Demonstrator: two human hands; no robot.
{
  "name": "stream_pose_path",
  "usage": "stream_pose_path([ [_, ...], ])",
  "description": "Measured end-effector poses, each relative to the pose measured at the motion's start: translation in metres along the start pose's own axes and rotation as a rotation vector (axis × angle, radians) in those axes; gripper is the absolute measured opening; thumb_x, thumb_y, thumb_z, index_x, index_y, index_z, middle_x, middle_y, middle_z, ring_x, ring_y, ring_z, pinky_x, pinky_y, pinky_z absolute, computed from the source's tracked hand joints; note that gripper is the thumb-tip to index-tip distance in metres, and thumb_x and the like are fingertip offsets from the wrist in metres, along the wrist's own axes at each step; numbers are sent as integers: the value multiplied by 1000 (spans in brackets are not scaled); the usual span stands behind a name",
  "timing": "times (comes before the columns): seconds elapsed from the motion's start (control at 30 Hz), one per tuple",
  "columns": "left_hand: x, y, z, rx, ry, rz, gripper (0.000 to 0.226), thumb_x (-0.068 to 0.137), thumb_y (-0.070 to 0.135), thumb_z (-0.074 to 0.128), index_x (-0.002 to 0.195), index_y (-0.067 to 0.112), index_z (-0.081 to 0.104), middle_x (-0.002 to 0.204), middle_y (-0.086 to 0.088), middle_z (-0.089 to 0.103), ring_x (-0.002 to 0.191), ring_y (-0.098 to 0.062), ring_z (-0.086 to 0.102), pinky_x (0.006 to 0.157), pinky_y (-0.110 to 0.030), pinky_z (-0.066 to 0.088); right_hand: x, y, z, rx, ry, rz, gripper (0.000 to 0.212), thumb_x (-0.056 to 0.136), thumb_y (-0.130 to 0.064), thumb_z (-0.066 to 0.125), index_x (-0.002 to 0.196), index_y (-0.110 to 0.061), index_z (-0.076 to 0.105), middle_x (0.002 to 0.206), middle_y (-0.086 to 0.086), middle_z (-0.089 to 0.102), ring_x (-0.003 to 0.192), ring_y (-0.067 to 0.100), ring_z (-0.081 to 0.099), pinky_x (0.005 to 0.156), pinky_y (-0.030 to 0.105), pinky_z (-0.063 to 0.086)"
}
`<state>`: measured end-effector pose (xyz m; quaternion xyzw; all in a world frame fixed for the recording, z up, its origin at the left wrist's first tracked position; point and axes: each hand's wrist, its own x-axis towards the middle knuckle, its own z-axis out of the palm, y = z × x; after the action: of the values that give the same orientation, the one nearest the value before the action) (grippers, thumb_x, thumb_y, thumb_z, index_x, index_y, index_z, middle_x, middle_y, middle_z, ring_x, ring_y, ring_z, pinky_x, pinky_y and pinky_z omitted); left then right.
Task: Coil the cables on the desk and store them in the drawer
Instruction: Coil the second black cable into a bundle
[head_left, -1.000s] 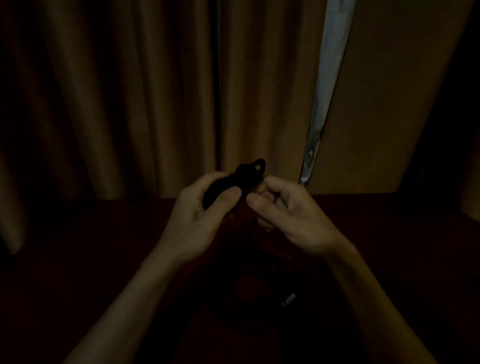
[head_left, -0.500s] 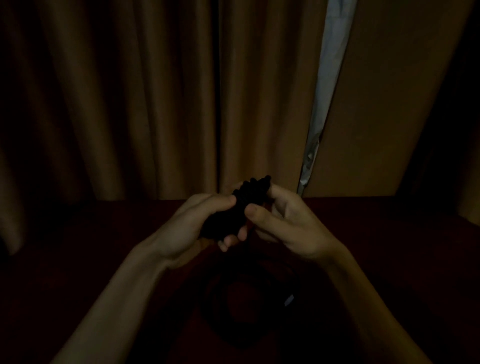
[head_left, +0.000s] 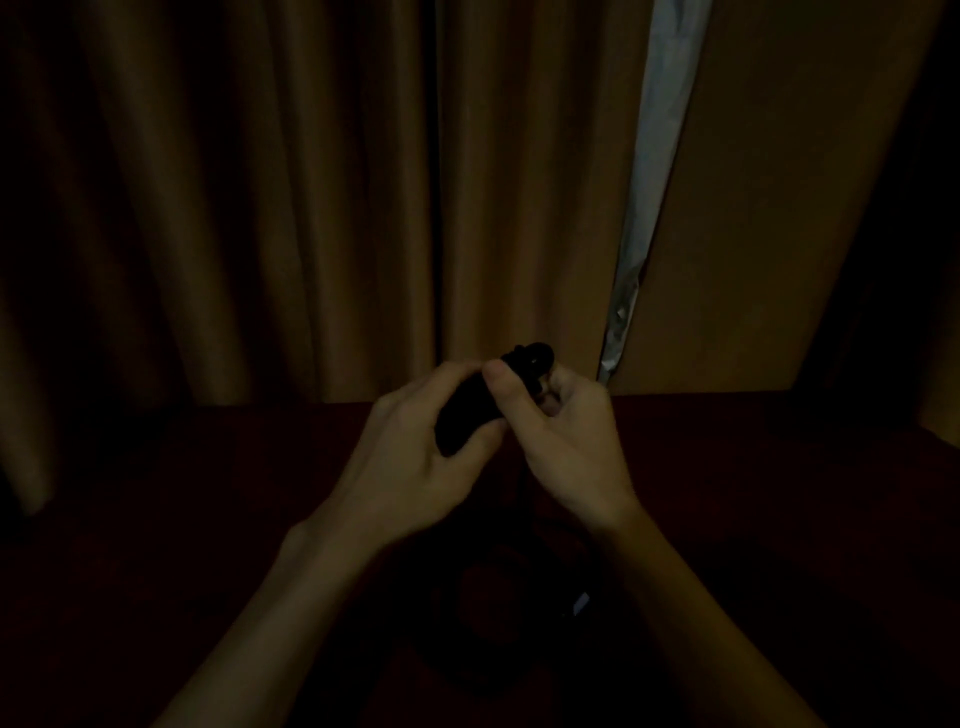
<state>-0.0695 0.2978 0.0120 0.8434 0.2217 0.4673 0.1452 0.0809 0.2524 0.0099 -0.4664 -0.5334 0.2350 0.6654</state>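
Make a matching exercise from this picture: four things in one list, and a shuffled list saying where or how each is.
1 cable bundle
2 loose cable
3 curtain
4 pale strip

A brown, hanging in folds
B lying on the desk
C held by left hand and right hand
D in the gap at upper right

Pairs: 1-C, 2-B, 3-A, 4-D

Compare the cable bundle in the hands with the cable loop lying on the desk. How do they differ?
The cable bundle is gripped by the left hand and the right hand; the cable loop lies on the desk. The cable bundle is tight and compact; the cable loop is a wide ring. A pale connector shows by the cable loop, none on the cable bundle. Both are black.
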Motion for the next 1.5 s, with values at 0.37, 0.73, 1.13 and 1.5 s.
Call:
stream_pose_path([
  [0.37,6,5,-8,-807,-42,-422,49,77,47,57,97,5,72,66,-15,62,52,-19,54,43,-24,38,4,-7,-18,333,-436,89,45,85,-20,76,117,7,58,91,11,65,80,15,64,76,30,53],
  [0.73,6,8,-3,-648,-27,-531,25,102,29,51,111,14,68,95,-7,74,76,-20,73,61,-29,51,0,-6,-8,249,-297,-9,19,91,-12,69,101,4,68,88,12,74,76,24,70,68,37,56],
  [1.13,-4,3,12,-11,132,-16,33,93,22,71,125,18,62,86,22,64,69,7,62,58,-4,39,0,-8,-2,195,-95,95,39,89,-36,70,94,3,69,78,1,76,74,8,71,66,20,54],
  [1.5,4,6,-15,-869,-275,-515,30,89,32,55,99,12,75,86,-13,71,70,-19,63,60,-25,46,1,-12,-27,369,-466,183,48,89,-18,72,132,-6,58,91,10,69,76,19,69,73,31,57],
])
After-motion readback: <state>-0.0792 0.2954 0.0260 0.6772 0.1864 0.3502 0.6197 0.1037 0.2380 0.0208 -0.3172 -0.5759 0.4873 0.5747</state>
